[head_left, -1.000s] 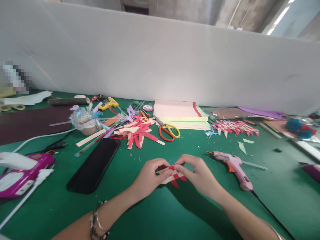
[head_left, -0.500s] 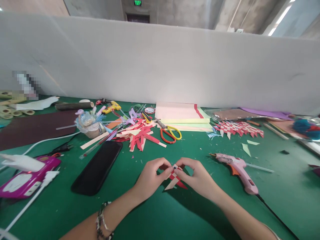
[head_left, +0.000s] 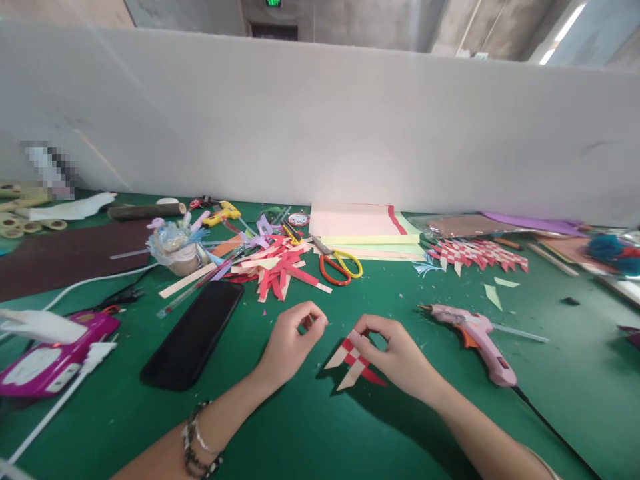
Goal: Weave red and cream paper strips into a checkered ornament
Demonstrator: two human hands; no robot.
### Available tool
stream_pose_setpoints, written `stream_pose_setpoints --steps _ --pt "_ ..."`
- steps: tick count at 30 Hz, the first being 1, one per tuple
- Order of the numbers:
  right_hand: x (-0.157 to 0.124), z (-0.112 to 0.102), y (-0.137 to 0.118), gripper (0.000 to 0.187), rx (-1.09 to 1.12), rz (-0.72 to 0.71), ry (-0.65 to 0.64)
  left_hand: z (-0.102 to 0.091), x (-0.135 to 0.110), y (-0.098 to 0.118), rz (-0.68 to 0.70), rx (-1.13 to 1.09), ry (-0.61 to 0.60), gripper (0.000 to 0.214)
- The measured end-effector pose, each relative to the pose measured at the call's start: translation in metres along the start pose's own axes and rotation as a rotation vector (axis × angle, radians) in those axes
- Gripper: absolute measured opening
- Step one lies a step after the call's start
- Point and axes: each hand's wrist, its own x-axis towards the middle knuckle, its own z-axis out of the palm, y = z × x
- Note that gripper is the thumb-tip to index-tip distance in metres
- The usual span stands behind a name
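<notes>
My right hand [head_left: 393, 343] pinches a small woven paper fish [head_left: 356, 362] between thumb and fingers. It is made of red and cream strips in a checkered weave, with pointed ends hanging down to the left and below. The thumb covers its upper part. To the left, apart from the fish, my left hand [head_left: 295, 337] is closed with thumb and index fingertips pressed together; whether anything tiny is between them cannot be made out. A beaded bracelet [head_left: 195, 440] is on the left wrist. Farther back lie scissors [head_left: 334, 263] with red and yellow handles.
A pink glue gun [head_left: 475, 333] lies right of my hands, its cord running toward me. At left are a black phone [head_left: 193, 337] and a magenta power strip [head_left: 50, 353]. Behind lie loose paper strips [head_left: 277, 263], paper sheets [head_left: 357, 223] and several woven paper pieces [head_left: 480, 255].
My left hand has let go of the paper fish and moved left. My right hand keeps hold of the fish, which shows more of its left side; the small dark eye is no longer visible.
</notes>
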Motion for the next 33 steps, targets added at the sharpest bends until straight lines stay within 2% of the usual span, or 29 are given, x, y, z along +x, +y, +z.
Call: stream_pose_setpoints --steps 3,6,8,11,15,21,25,27,30,33 --pt "0.0 0.0 0.0 0.02 0.0 -0.002 -0.005 0.0 0.0 -0.001 -0.047 -0.046 -0.027 0.028" --pt "-0.001 0.0 0.0 0.019 -0.005 -0.014 -0.02 0.002 -0.002 -0.001 -0.035 -0.047 -0.071 0.037" --pt "-0.001 0.0 0.001 0.017 -0.006 -0.024 -0.029 0.003 -0.003 0.0 0.002 -0.019 -0.11 0.032" --pt "-0.001 -0.001 0.001 0.016 0.003 -0.035 -0.025 0.004 -0.003 0.001 0.039 0.004 -0.24 0.016" --pt "-0.001 -0.003 0.0 0.015 0.018 -0.032 -0.01 0.006 -0.004 0.002 0.04 0.047 -0.345 0.016" --pt "-0.003 -0.004 -0.005 0.016 0.052 -0.012 -0.026 0.007 -0.004 0.001 0.053 0.082 -0.35 0.018" --pt "-0.003 -0.005 -0.003 0.017 0.08 0.004 0.0 0.007 -0.003 0.002 0.045 0.078 -0.284 0.025" --pt "-0.004 -0.007 0.0 0.026 0.089 0.006 0.002 0.008 -0.003 0.003 0.031 0.056 -0.242 0.028" --pt "-0.006 -0.011 0.003 0.018 0.05 0.032 -0.011 0.008 -0.003 0.005 0.012 -0.01 -0.214 0.029" --pt "-0.006 -0.014 0.005 0.023 0.051 0.075 -0.033 0.008 -0.004 0.006 0.002 -0.062 -0.229 0.033"
